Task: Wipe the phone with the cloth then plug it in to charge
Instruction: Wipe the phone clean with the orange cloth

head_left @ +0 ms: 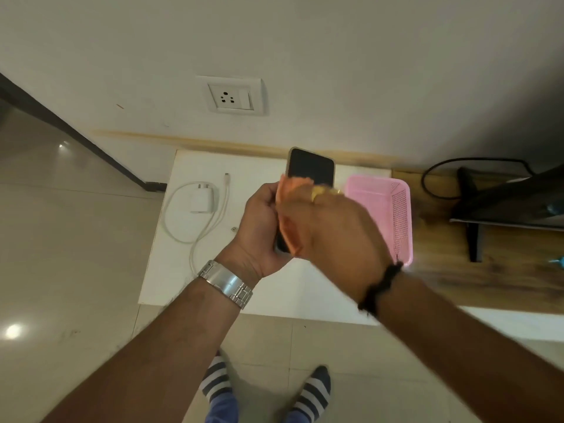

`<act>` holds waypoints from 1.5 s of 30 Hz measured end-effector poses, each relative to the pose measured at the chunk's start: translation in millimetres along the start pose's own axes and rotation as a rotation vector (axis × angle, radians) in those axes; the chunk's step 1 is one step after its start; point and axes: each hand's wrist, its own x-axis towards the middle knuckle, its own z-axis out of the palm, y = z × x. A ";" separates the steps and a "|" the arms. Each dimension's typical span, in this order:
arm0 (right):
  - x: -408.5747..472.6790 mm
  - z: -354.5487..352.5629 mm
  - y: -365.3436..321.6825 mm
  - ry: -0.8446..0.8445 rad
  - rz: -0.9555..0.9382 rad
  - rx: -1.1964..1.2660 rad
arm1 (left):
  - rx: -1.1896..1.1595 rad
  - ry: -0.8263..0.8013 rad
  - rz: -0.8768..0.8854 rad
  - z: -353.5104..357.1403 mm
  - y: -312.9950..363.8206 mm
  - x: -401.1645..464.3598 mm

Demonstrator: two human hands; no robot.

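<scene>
- One phone (311,169), dark screen facing up, held in the air above the white desk (274,288); long axis running away from the body toward the wall, top end nearest the wall, lower end hidden in the hands.
- One orange cloth (288,206), pressed on the lower part of the screen, bunched and partly blurred.
- Left hand (262,230) wrapped around the phone's lower left edge, grip clamped on it; silver watch (227,283) on that wrist.
- Right hand (332,230) laid over the cloth, grip closed on it, fingers hidden beyond the knuckles; blurred; dark bracelet (380,288) on that wrist.
- One white charger (201,198) flat on the desk to the left, well apart from the phone, pins toward the wall.
- One white cable (195,236) looping around the charger, free plug end (227,176) lying just right of it, pointing at the wall.
- One pink basket (393,209) at the desk's right side, close beside the right hand, partly hidden by it.
- Bare desk surface open between charger and hands, and along the near edge below the wrists.
- One wall socket (230,95) with switch, above the desk's far edge.
- Wooden surface (442,270) to the right of the desk, carrying a dark stand (473,215) and a black cord (433,178).
- Two striped socks (311,392) on the tiled floor (76,254) below, floor open on the left.
</scene>
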 end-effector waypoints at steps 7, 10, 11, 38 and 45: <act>44.3 -20.9 50.5 0.084 0.170 -0.086 | 0.059 -0.079 -0.031 2.5 -14.8 -4.4; 31.1 -10.0 22.5 -0.004 0.084 -0.121 | 0.053 0.005 0.012 3.4 -5.5 -4.0; 19.0 -7.6 7.3 -0.069 0.041 -0.071 | 0.044 0.022 0.024 2.1 -2.5 -3.8; 29.5 -12.6 61.2 0.012 0.131 -0.172 | 0.149 -0.083 0.006 -17.9 3.2 -5.9; -6.5 -8.8 29.8 -0.141 -0.045 -0.066 | 0.115 -0.039 0.018 -25.4 9.2 -4.4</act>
